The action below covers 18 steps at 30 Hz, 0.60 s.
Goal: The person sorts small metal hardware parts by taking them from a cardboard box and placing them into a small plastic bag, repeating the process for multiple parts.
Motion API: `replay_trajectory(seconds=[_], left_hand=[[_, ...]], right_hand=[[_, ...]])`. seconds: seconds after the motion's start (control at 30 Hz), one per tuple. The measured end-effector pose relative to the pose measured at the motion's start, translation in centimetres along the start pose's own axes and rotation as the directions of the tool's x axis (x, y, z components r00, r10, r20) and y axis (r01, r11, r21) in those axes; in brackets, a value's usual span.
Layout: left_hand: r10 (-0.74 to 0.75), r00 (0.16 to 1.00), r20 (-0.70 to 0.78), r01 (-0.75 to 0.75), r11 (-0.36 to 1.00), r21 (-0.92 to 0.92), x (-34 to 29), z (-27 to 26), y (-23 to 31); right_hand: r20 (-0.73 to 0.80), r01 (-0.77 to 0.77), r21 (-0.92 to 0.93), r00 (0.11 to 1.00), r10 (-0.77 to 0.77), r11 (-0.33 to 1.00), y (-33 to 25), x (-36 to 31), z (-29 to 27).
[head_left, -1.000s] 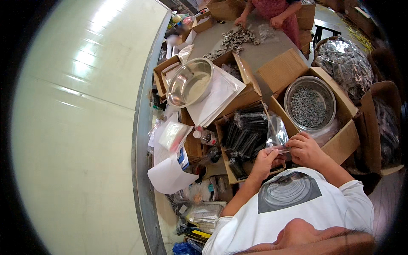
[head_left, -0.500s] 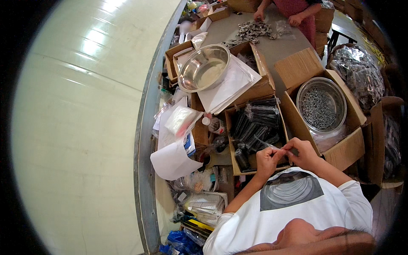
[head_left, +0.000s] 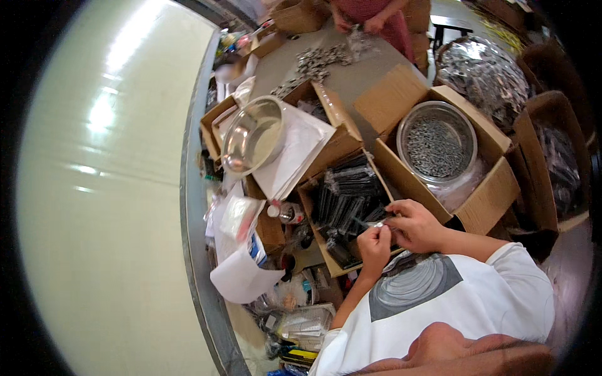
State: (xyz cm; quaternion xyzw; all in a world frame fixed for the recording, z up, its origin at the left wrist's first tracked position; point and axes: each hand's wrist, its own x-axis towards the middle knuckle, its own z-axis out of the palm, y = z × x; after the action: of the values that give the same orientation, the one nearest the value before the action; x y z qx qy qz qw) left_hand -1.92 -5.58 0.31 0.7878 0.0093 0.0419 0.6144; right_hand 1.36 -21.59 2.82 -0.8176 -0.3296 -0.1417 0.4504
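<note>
Close together in front of my chest, my hands work on a small clear plastic bag (head_left: pixel 375 224). My left hand (head_left: pixel 375 250) is closed in a pinch on its near side. Above and to the right, my right hand (head_left: pixel 414 227) has its fingers bent against the same bag; its fingertips are partly hidden and a little blurred. Just beyond them, a cardboard box (head_left: pixel 327 260) is filled with long black pieces in clear wrapping (head_left: pixel 348 197). Right of that, a round steel bowl (head_left: pixel 469 160) of small grey screws (head_left: pixel 436 147) stands in another open cardboard box (head_left: pixel 486 199).
An empty-looking steel basin (head_left: pixel 235 141) rests on white sheets (head_left: pixel 304 150) at left. A capped bottle (head_left: pixel 288 213) stands nearby. Across the table, another person's hands (head_left: pixel 374 25) hold clear plastic beside a metal-parts pile (head_left: pixel 316 62). Packed bags (head_left: pixel 483 72) fill the far right.
The whole view has turned, shifting the boxes leftward. My hands stay together on the bag, the right one now more bent over it. The other person's hands have come together at the clear plastic.
</note>
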Motion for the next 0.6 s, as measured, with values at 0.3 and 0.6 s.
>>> replay_trajectory(seconds=[0.3,0.6], left_hand=[[-0.075,0.993,-0.096,0.044,0.955,-0.292,1.7,-0.1,0.0],[-0.084,0.996,0.018,0.082,0.863,-0.498,1.4,0.0,-0.4]], right_hand=[[0.072,0.161,0.034,0.984,-0.163,0.986,-0.1,-1.0,-1.0],[-0.13,-0.015,0.183,0.991,0.039,0.983,0.5,-0.5,-2.2]])
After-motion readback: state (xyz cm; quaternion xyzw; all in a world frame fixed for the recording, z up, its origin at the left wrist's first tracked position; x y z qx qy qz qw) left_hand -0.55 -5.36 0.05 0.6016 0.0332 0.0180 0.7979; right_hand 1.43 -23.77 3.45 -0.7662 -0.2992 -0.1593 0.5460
